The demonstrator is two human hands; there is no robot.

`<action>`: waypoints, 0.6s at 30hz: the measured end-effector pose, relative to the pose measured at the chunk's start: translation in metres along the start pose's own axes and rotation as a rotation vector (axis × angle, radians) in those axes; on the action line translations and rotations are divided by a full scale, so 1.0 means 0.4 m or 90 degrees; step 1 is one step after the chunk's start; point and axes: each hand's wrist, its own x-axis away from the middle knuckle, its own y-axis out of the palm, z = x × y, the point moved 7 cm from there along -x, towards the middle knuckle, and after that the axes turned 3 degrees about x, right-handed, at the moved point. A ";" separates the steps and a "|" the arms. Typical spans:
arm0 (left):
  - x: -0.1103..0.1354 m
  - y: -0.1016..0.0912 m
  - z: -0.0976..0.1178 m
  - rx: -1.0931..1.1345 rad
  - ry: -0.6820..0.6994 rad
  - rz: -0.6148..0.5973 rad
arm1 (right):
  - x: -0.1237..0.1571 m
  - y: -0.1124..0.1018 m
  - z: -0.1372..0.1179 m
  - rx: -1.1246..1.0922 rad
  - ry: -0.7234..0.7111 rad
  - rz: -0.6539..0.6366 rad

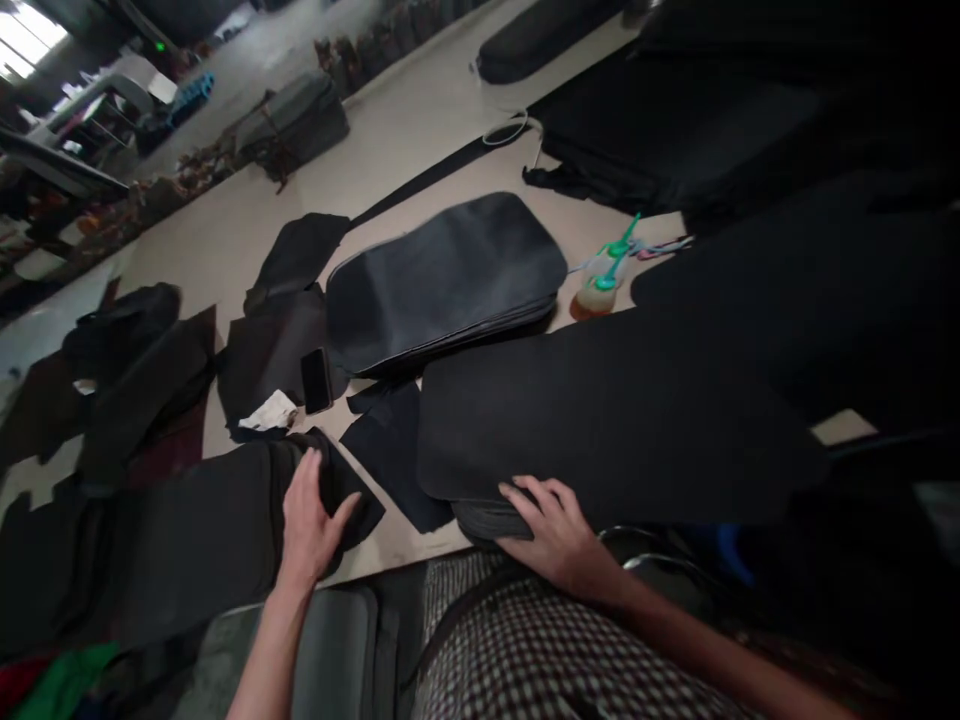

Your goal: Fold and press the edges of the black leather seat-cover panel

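**Head view: both hands flat on black panels**

My left hand (311, 520) lies spread and flat on a dark fabric piece (225, 530) at the near edge of the worktop (420, 120). It holds nothing. My right hand (559, 530) is also open, and its fingers (525, 500) press on the edge of a stack of black panels (600, 430) just in front of me.

I think it is best to keep the palm low and press evenly, so the top panel does not slide off the stack.

Farther away lies a second stack of rounded panels (446, 275), with a phone (316, 380) and a white scrap (268, 412) beside it. Two small bottles with green caps (604, 280) stand to the right. The surface is pale and long. The room behind looks like a workshop, dim and cluttered.
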 end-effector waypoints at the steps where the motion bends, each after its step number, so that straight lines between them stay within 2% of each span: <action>1: 0.003 0.009 0.073 0.045 0.084 -0.027 | -0.002 -0.007 0.003 -0.012 0.007 0.002; 2: 0.010 0.019 0.139 0.083 0.162 -0.051 | -0.005 -0.015 0.004 -0.024 0.009 -0.004; 4: 0.021 0.048 0.234 0.147 0.250 -0.088 | -0.016 -0.039 0.004 -0.048 0.004 -0.016; 6: 0.021 0.082 0.287 0.195 0.285 -0.094 | -0.032 -0.072 0.005 -0.070 -0.005 -0.015; 9: -0.006 0.119 0.333 0.244 0.330 -0.059 | -0.060 -0.125 0.025 -0.099 0.005 0.003; 11: -0.041 0.115 0.364 0.268 0.366 -0.013 | -0.079 -0.156 0.051 -0.127 0.028 0.001; 14: -0.113 0.077 0.418 0.306 0.404 0.050 | -0.099 -0.196 0.094 -0.172 0.063 -0.008; 18: -0.202 0.037 0.494 0.342 0.453 0.044 | -0.104 -0.221 0.121 -0.200 0.082 -0.012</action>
